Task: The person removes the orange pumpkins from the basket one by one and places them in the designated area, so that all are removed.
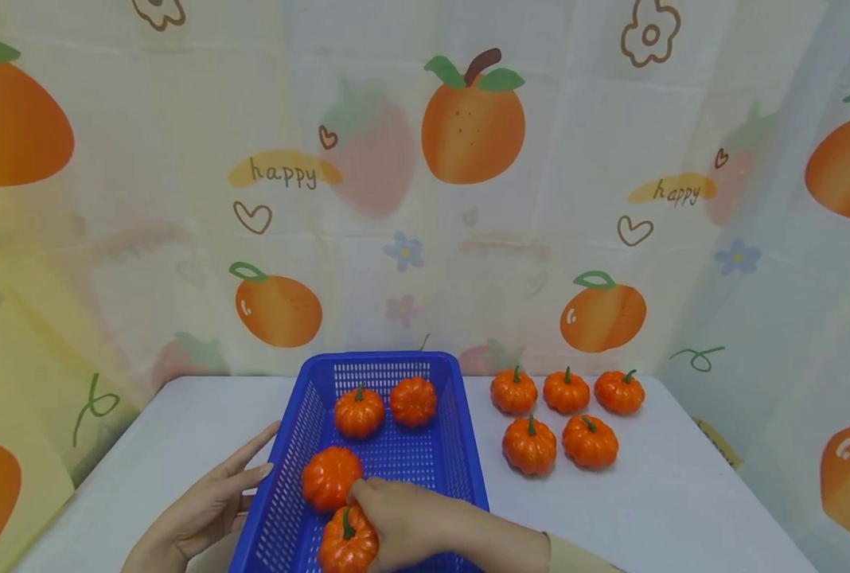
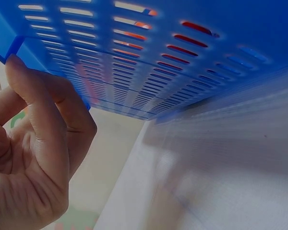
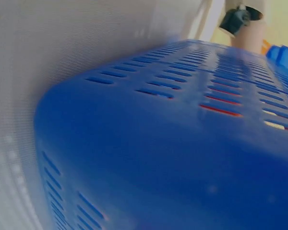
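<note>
A blue plastic basket (image 1: 477, 477) stands on the white table and holds several small orange pumpkins. My right hand (image 1: 407, 521) reaches over its right wall and grips the nearest pumpkin (image 1: 346, 549), a green-stemmed one, from the right side. Just behind those fingers lies another pumpkin (image 1: 330, 477). Farther back in the basket sit a pumpkin with its stem up (image 1: 359, 414) and one with no stem showing (image 1: 414, 402). Beside the left wall, my left hand (image 1: 206, 509) touches the rim with loosely bent fingers. In the left wrist view, a fingertip of the left hand (image 2: 43, 129) meets the rim.
Right of the basket, several more pumpkins (image 1: 529, 446) stand in two rows on the white table (image 1: 683, 493). A fruit-printed curtain (image 1: 540, 239) hangs behind the table. The right wrist view is mostly filled by the basket's slotted outer wall (image 3: 182, 143).
</note>
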### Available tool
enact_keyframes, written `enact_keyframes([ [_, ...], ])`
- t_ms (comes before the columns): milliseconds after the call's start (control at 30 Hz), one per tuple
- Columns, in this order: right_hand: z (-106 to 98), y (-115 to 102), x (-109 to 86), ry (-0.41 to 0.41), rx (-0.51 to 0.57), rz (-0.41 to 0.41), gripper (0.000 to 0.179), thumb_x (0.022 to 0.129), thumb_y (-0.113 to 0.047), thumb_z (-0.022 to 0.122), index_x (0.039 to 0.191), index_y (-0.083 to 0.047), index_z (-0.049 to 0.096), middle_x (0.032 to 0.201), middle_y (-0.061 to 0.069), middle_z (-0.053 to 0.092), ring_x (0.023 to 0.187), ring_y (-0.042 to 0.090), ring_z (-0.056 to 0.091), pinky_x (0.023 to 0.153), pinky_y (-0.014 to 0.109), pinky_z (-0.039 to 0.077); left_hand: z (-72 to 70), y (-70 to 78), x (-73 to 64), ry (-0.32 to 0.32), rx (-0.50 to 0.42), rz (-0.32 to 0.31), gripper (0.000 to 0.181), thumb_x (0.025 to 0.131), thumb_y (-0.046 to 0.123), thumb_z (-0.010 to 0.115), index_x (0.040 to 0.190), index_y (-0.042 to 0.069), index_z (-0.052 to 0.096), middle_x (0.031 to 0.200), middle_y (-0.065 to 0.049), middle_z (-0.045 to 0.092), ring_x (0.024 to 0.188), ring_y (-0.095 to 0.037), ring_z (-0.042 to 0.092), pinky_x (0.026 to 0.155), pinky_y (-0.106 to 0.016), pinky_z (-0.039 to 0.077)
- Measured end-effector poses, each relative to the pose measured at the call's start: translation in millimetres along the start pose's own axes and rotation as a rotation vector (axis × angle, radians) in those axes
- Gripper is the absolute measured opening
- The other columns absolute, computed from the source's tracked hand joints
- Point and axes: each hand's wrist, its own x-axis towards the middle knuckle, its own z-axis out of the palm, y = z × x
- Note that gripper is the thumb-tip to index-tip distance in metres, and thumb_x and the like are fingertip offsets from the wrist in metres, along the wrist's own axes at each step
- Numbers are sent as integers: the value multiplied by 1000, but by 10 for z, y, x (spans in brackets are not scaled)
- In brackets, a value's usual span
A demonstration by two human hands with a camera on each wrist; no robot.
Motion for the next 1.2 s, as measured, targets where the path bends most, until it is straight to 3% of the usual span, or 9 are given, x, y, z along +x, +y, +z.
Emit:
enact_keyframes([
  [233,-112,39,-145,95,135,42,74,70,-34,85,133,-28,48,116,-10,54,94,-3,54,79,19,52,3,-5,-1,30,11,-14,46,109,27,34,131,66,43,123,6,70,105,-19,72,92,-37,59],
  [533,-267,223,-408,293,253,74,74,71,-32,81,135,-26,47,127,-6,53,108,3,54,94,27,53,3,3,-16,30,19,-7,47,109,26,33,133,66,41,123,8,69,106,-18,72,92,-36,58],
  [733,-411,408,-683,418,378,114,76,74,-27,80,141,-21,44,133,2,52,116,17,55,97,41,56,13,-2,-5,28,18,-8,47,109,26,34,134,66,40,124,8,69,106,-18,71,92,-35,58],
  [933,-539,692,-994,527,521,194,78,75,-23,82,142,-28,42,139,6,49,115,26,54,88,32,57,18,-1,0,41,20,-11,47,109,27,34,134,66,40,123,8,69,105,-18,72,92,-35,59],
  [1200,-609,1039,-1446,632,528,323,77,77,-20,80,143,-25,41,149,14,41,126,39,50,92,38,58,16,-4,-3,54,27,-19,50,109,27,34,144,63,27,123,8,69,107,-18,71,93,-35,58],
])
